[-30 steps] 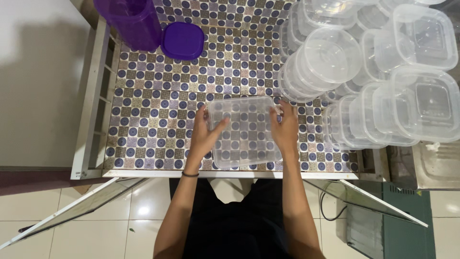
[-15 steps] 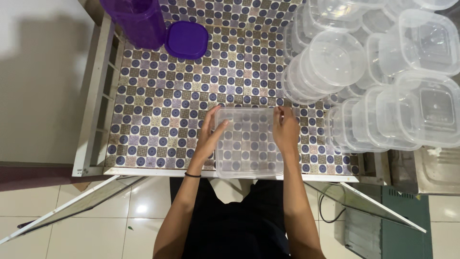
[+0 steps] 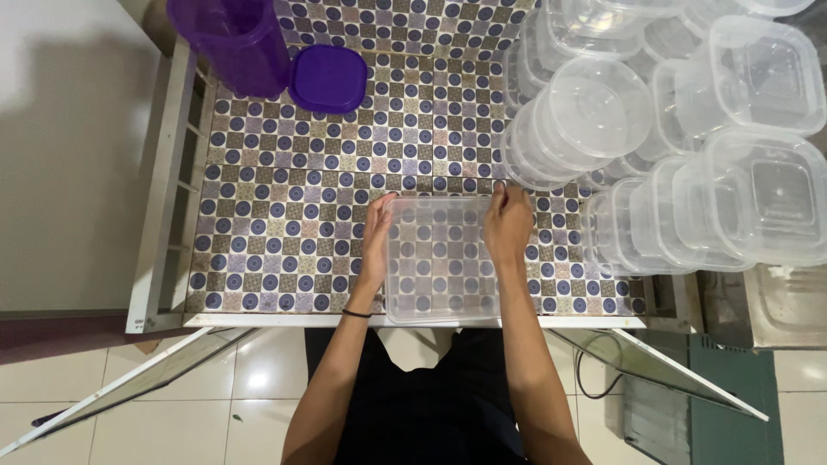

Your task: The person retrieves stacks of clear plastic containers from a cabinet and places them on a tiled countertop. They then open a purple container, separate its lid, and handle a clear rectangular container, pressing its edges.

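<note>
A clear rectangular plastic container (image 3: pixel 439 258) lies on the patterned tile counter (image 3: pixel 284 215), its near end reaching the counter's front edge. My left hand (image 3: pixel 376 237) presses along its left side, fingers stretched toward the far corner. My right hand (image 3: pixel 508 226) grips its right side near the far right corner. Both forearms come up from the bottom of the view.
Stacks of clear round and square containers with lids (image 3: pixel 680 138) crowd the counter's right side. A purple jug (image 3: pixel 234 39) and a purple square lid (image 3: pixel 327 79) stand at the far left. Open cabinet doors (image 3: pixel 138 375) jut out below the counter.
The clear container has been turned square to the counter and slid toward its front edge. My left hand moved off the top onto the left side.
</note>
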